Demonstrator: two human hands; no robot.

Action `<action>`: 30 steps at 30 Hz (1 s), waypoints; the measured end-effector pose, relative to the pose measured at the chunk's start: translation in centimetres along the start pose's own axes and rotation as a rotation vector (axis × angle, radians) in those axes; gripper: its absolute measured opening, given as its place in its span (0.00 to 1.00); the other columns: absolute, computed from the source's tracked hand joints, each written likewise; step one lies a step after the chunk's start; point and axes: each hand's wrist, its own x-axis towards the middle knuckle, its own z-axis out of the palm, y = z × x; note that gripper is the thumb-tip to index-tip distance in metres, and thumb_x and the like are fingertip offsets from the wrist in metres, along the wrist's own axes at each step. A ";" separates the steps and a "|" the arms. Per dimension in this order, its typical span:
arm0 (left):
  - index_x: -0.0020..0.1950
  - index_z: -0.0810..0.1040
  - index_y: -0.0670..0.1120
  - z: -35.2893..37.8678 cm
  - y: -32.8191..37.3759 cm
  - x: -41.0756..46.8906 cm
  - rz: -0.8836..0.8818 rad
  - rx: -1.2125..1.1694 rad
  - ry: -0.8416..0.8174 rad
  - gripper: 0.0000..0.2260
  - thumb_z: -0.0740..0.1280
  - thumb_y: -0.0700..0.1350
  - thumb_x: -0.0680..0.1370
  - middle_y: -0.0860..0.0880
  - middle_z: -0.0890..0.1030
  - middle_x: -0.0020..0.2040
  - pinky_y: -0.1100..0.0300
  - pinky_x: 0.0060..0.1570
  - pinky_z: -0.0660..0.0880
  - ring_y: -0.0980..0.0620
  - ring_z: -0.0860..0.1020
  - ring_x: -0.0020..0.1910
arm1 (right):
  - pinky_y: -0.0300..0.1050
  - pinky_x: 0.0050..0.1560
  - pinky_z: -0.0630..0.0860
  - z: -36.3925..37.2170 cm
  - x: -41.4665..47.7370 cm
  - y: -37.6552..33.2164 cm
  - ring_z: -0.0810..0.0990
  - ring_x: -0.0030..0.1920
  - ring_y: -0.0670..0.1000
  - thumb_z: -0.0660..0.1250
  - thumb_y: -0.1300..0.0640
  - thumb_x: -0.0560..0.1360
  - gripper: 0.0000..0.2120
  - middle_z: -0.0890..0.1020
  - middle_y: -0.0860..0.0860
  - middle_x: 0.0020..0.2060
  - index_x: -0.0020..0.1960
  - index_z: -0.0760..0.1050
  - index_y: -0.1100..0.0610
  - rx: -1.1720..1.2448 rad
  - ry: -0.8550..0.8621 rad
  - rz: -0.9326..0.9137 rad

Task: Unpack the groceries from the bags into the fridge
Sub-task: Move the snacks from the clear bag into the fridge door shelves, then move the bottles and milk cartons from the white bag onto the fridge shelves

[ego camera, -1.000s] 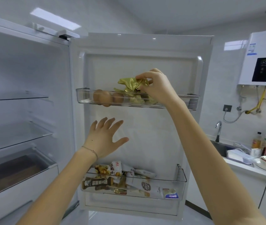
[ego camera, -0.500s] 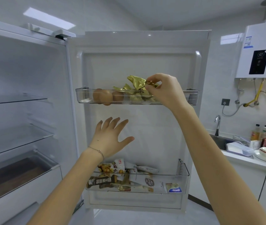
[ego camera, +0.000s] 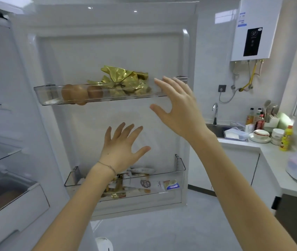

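A crumpled gold foil packet (ego camera: 126,82) lies in the clear plastic upper shelf (ego camera: 53,96) of the open white fridge door (ego camera: 107,48), beside brown eggs (ego camera: 77,93). The right hand (ego camera: 176,109) hovers just right of the packet and the left hand (ego camera: 120,149) lower down, both with fingers (ego camera: 173,87) spread apart, holding nothing.

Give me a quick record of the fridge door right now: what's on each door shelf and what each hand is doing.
Fridge door: open
Upper door shelf: crumpled gold foil bag, brown round items left of it
Lower door bin: jumbled snack packets
Left hand: open, fingers spread, empty, in front of the door between the shelves
Right hand: open, empty, at the upper shelf's right end
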 end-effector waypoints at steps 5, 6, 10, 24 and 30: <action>0.77 0.51 0.61 2.1 6.3 0.6 0.103 -0.075 0.065 0.38 0.39 0.74 0.70 0.54 0.54 0.79 0.44 0.75 0.43 0.50 0.46 0.78 | 0.63 0.74 0.54 -3.7 -5.3 4.2 0.56 0.76 0.57 0.66 0.43 0.75 0.31 0.64 0.52 0.75 0.75 0.63 0.49 -0.143 -0.102 0.151; 0.77 0.53 0.60 2.4 7.5 0.6 0.128 -0.093 0.098 0.37 0.41 0.73 0.71 0.53 0.56 0.78 0.43 0.74 0.45 0.49 0.48 0.78 | 0.63 0.74 0.53 -4.6 -6.3 5.3 0.55 0.77 0.57 0.66 0.43 0.75 0.32 0.63 0.52 0.75 0.76 0.62 0.48 -0.169 -0.116 0.181; 0.76 0.61 0.56 3.6 12.3 0.5 0.177 -0.139 0.176 0.34 0.47 0.71 0.74 0.48 0.64 0.75 0.39 0.72 0.53 0.44 0.57 0.76 | 0.59 0.75 0.50 -8.3 -10.3 9.6 0.53 0.77 0.55 0.66 0.42 0.75 0.33 0.61 0.49 0.76 0.76 0.58 0.45 -0.251 -0.156 0.297; 0.78 0.57 0.56 10.3 31.8 3.8 0.282 -0.224 0.063 0.38 0.43 0.72 0.72 0.47 0.57 0.78 0.38 0.73 0.44 0.45 0.50 0.78 | 0.59 0.76 0.48 -20.1 -22.7 23.1 0.50 0.77 0.54 0.64 0.40 0.75 0.35 0.56 0.48 0.77 0.77 0.53 0.43 -0.433 -0.369 0.523; 0.78 0.54 0.57 13.0 40.4 7.7 0.392 -0.297 0.020 0.39 0.40 0.73 0.71 0.49 0.54 0.79 0.41 0.74 0.41 0.46 0.46 0.78 | 0.60 0.75 0.50 -24.1 -26.1 29.1 0.52 0.77 0.55 0.64 0.40 0.75 0.35 0.57 0.50 0.77 0.77 0.54 0.45 -0.519 -0.384 0.669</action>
